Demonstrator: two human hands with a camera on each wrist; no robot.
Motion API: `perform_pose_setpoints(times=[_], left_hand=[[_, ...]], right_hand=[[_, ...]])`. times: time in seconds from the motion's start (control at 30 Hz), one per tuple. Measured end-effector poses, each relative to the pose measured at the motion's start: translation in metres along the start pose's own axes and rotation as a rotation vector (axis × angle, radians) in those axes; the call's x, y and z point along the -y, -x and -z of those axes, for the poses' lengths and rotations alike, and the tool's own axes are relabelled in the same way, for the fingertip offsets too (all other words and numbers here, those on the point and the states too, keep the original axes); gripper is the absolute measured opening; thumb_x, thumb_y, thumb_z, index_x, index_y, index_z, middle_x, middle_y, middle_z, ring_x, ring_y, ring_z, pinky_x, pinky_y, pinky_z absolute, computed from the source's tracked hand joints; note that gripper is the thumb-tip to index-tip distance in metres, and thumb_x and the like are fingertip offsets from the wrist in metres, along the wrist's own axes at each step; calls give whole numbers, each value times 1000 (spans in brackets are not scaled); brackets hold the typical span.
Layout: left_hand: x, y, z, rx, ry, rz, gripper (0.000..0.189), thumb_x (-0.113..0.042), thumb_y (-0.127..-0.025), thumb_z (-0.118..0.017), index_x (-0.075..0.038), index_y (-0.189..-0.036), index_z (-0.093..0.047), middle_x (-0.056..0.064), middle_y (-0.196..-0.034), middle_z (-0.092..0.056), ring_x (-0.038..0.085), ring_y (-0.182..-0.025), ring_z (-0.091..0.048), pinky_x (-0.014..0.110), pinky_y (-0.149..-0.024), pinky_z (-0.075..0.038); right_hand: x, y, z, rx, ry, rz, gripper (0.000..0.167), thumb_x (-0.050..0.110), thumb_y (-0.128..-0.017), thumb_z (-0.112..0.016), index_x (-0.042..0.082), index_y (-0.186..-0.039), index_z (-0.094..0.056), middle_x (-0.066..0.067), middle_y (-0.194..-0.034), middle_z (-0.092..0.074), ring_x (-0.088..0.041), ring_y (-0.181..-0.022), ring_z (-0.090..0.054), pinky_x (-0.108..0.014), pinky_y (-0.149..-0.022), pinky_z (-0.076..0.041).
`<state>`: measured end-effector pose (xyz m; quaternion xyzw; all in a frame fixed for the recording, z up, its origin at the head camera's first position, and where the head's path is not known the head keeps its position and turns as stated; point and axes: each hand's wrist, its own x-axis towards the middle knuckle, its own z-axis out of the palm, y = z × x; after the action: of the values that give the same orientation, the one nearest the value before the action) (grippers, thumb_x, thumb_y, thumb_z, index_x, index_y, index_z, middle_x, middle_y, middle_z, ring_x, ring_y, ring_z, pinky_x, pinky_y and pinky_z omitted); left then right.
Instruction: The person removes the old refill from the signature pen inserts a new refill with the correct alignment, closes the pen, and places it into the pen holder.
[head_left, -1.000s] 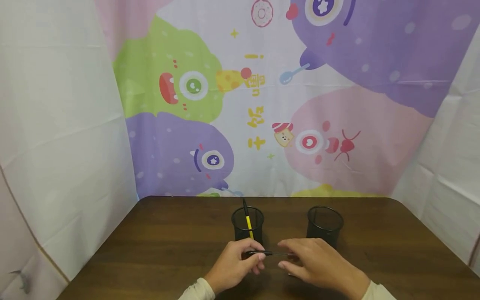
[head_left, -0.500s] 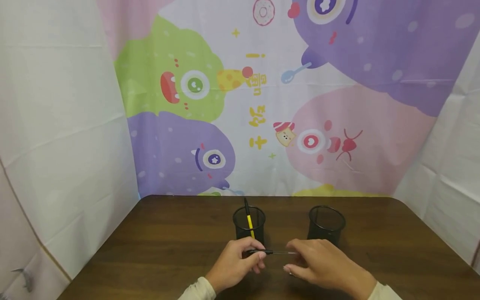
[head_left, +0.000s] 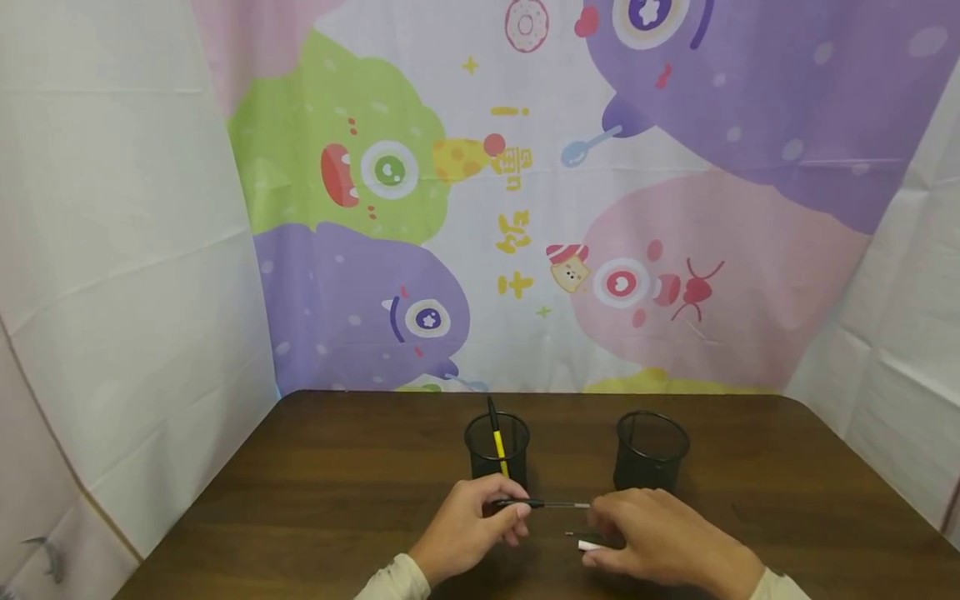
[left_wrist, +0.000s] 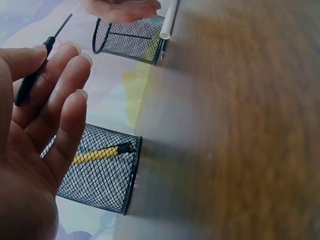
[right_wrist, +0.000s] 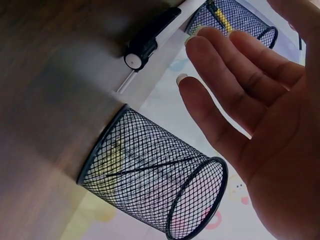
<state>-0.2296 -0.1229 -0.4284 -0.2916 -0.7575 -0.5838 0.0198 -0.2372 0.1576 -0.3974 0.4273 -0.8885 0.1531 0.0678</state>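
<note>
My left hand (head_left: 472, 521) pinches a small black-handled screwdriver (left_wrist: 35, 75) between thumb and fingers, and its thin shaft (head_left: 566, 505) points right. Close to the shaft's tip hovers my right hand (head_left: 660, 529), fingers loosely bent and holding nothing. In the right wrist view its fingers (right_wrist: 210, 105) are apart from everything. Beneath it on the table lie a white tube (left_wrist: 169, 22) and a black piece (right_wrist: 152, 32) with a round white end and a thin metal rod; my right hand partly hides them in the head view.
Two black mesh pen cups stand behind the hands. The left cup (head_left: 471, 458) holds a yellow and black pen (head_left: 498, 442); the right cup (head_left: 626, 467) stands behind my right hand. A brown wooden table (head_left: 337, 467) meets a printed curtain (head_left: 540, 350) at the back.
My right hand has moved rightward and slightly down, off the screwdriver's tip. The tip, the white tube and the black piece now show. The left hand and screwdriver have barely moved.
</note>
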Motion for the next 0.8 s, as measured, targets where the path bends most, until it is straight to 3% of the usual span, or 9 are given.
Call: perform_pose_setpoints(times=[0.37, 0.8], left_hand=[[0, -1, 0, -5, -2, 14, 9, -15, -98, -67, -9, -104, -69, 5, -78, -72, 14, -62, -69, 39, -61, -60], [1, 0, 0, 2, 5, 15, 10, -15, -98, -67, -8, -104, -69, 5, -78, -72, 14, -63, -69, 41, -62, -60]], right_hand=[[-3, 0, -4, 52, 62, 12, 21, 40, -82, -81, 26, -82, -66, 22, -78, -49, 4, -67, -45, -24, -54, -42], [-4, 3, -8, 67, 102, 36, 19, 30, -82, -82, 28, -75, -65, 20, -78, -48, 3, -65, -45, -25, -53, -43]])
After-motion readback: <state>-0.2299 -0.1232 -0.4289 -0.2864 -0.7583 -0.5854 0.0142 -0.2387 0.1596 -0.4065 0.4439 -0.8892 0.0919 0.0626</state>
